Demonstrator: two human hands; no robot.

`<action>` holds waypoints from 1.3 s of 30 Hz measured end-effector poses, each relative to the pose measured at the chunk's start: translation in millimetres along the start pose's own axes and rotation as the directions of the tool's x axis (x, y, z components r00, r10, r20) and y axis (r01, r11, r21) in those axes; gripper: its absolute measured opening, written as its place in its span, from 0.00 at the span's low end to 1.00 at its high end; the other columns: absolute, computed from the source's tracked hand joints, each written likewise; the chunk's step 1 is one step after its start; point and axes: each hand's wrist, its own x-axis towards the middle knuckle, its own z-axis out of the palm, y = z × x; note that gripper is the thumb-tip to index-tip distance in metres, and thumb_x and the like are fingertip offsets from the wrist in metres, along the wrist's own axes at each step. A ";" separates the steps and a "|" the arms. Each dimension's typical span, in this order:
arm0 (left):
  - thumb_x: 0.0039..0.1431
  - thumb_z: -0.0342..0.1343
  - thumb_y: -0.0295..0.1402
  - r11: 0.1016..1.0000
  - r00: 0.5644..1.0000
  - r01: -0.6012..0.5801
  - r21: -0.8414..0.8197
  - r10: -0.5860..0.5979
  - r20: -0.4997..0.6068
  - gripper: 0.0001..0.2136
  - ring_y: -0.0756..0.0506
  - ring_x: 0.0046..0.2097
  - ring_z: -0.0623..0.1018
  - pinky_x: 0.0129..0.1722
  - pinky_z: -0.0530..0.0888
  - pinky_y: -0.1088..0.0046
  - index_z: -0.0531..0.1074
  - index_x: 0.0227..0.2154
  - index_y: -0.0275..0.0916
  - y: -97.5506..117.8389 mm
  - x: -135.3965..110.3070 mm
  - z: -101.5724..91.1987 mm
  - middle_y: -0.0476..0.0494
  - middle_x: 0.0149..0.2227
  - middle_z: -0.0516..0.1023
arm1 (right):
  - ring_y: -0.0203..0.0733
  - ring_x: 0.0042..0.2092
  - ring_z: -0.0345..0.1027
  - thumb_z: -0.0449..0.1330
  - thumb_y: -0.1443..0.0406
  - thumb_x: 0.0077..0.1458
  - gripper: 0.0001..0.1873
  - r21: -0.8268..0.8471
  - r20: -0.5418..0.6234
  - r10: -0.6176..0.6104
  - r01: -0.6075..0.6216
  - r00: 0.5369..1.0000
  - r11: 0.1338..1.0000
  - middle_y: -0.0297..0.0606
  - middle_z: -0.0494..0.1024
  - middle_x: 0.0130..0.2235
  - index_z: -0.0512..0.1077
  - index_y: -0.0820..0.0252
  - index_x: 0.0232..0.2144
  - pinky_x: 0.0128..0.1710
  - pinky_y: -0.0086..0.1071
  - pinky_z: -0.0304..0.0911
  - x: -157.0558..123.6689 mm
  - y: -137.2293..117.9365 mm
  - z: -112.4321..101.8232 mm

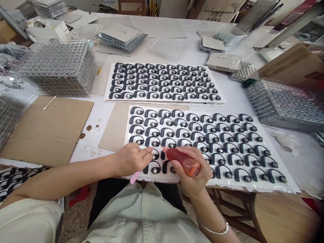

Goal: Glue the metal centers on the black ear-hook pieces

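Observation:
My left hand point(135, 157) is closed around a slim pink tool point(135, 177); its handle sticks out below the palm and a small pink tip shows past the fingers. In my right hand point(194, 168) lies a red squeeze bottle point(181, 158) with an orange end, tilted so its nozzle points up and left. Both tips meet close to a black hook-shaped piece point(152, 141) with a round shiny centre. That piece is one of many in rows on a white sheet point(283, 179) in front of me. Whether the nozzle touches it, I cannot tell.
Behind lies a second sheet point(107, 96) with similar black pieces. Stacked clear trays point(58, 67) stand at the left, above a cardboard piece point(48, 131) with a cotton swab point(50, 103) on it. More trays point(291, 104) are at the right. A wooden stool point(286, 216) stands below the table edge.

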 end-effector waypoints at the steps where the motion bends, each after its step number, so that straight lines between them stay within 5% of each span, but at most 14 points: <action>1: 0.62 0.48 0.21 1.000 1.000 -0.004 0.001 0.004 0.010 0.08 0.52 0.21 0.71 0.19 0.67 0.73 0.71 0.31 0.32 0.0 -0.3 0.1 0.39 0.40 0.81 | 0.45 0.37 0.71 0.66 0.67 0.48 0.18 -0.001 0.000 0.001 -0.001 1.000 1.000 0.41 0.77 0.36 0.71 0.57 0.44 0.36 0.41 0.70 -0.1 0.0 -0.1; 39: 0.61 0.48 0.20 1.000 1.000 -0.001 -0.025 0.001 0.003 0.08 0.52 0.22 0.73 0.19 0.68 0.74 0.72 0.30 0.32 -0.8 -3.3 2.1 0.40 0.40 0.81 | 0.44 0.37 0.71 0.66 0.68 0.48 0.18 0.044 0.012 0.014 -0.014 1.000 0.999 0.41 0.77 0.36 0.71 0.59 0.43 0.35 0.40 0.69 -2.2 -0.7 -1.7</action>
